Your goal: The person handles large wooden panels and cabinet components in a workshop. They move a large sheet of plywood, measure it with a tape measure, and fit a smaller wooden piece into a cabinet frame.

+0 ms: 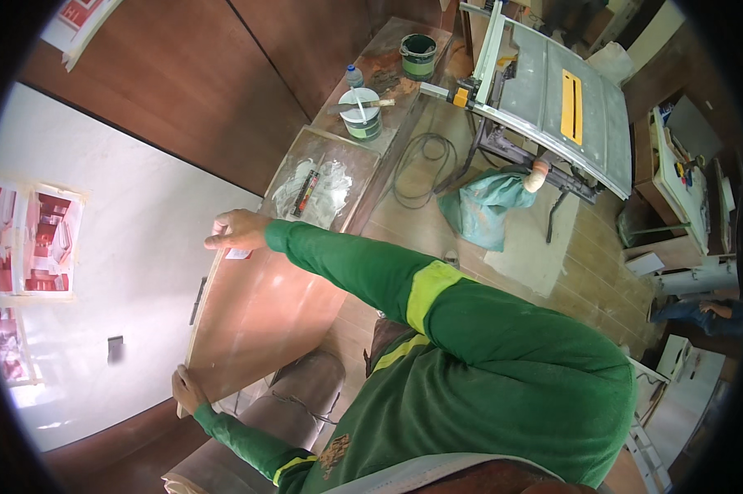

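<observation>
Close to the white wall I hold a reddish-brown wooden panel [264, 309] with pale edges. My right hand [238, 230] is closed over its upper corner, near a small white label. Lower down, my left hand [188, 389] grips the opposite corner, with fingers partly hidden behind the edge. Just beyond my right hand is a dusty board [347, 160] smeared with white powder. A dark tube with red and orange markings [306, 193] lies on it.
Behind stand a white bucket [360, 123] with a spatula across it, a bottle [354, 77] and a dark bucket [418, 59]. A table saw [552, 99], teal bag [487, 206] and hose [425, 169] are right. A wrapped roll [293, 403] lies below the panel. Another person [709, 311] is far right.
</observation>
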Demonstrator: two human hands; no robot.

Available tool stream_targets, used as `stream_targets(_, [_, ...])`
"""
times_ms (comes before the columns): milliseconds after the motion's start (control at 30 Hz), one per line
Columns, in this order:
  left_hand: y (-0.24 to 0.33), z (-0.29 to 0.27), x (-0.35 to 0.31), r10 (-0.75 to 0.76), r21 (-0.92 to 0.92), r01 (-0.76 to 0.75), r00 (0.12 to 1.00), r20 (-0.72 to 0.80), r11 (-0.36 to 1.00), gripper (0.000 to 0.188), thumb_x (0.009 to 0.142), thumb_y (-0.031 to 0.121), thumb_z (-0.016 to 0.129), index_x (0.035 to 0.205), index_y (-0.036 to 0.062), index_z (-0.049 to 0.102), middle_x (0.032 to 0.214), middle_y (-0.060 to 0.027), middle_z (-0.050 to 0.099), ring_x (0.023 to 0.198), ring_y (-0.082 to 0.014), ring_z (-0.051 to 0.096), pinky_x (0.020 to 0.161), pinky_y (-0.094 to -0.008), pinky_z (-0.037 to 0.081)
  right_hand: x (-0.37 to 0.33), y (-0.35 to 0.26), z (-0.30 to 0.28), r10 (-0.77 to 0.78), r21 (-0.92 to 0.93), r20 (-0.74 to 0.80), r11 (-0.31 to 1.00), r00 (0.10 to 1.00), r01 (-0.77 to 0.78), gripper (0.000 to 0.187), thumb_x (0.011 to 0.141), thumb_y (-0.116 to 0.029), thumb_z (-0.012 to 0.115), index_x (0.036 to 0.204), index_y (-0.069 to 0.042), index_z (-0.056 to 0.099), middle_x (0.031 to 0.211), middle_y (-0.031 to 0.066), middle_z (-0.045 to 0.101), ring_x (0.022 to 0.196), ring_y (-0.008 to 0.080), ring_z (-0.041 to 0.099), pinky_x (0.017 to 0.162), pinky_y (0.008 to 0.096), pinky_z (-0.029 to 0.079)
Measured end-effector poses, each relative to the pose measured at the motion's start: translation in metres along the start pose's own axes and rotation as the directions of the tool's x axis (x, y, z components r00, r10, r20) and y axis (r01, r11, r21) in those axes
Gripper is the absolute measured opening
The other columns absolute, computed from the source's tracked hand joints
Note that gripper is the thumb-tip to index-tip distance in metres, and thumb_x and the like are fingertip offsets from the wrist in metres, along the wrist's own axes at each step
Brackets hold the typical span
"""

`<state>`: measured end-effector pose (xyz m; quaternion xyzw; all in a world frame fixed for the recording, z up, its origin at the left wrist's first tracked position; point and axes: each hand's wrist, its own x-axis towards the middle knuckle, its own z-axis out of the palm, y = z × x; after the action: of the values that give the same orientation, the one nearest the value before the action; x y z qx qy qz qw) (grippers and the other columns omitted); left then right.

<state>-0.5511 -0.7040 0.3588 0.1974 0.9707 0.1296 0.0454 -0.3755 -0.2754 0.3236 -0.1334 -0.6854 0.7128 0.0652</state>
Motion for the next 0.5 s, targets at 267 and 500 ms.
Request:
stream_targets(267, [-0.080, 0.031, -0.084, 0.243, 0.169, -0.182, 0.562, -0.791, 0.969, 0.076, 0.097, 0.062, 0.038, 0.142, 0.0005, 0.042, 0.143, -0.0213, 0.044, 0.131, -0.0361, 0.043, 0.110, -0.0496, 0.032, -0.094, 0.049, 0.008, -0.184, -0.333, -0.103, 0.933, 0.978, 0.140, 0.062, 0.083, -0.045, 0.072, 0.123, -0.001, 0.055, 0.102, 0.0170, 0.068, 0.096, 0.0328, 0.066, 0.089, 0.0386, 0.051])
stream_targets(500, [-0.114, 0.094, -0.125, -0.187, -0.349, -0.162, 0.603, -0.776, 0.923, 0.081, 0.098, 0.062, 0.037, 0.148, -0.0009, 0.031, 0.150, -0.0219, 0.035, 0.137, -0.0355, 0.036, 0.113, -0.0495, 0.029, -0.176, 0.163, 0.028, -0.041, -0.487, -0.195, 0.871, 0.980, -0.060, 0.079, 0.090, -0.056, 0.059, 0.144, -0.002, 0.040, 0.140, 0.0301, 0.045, 0.121, 0.0423, 0.053, 0.104, 0.0452, 0.042])
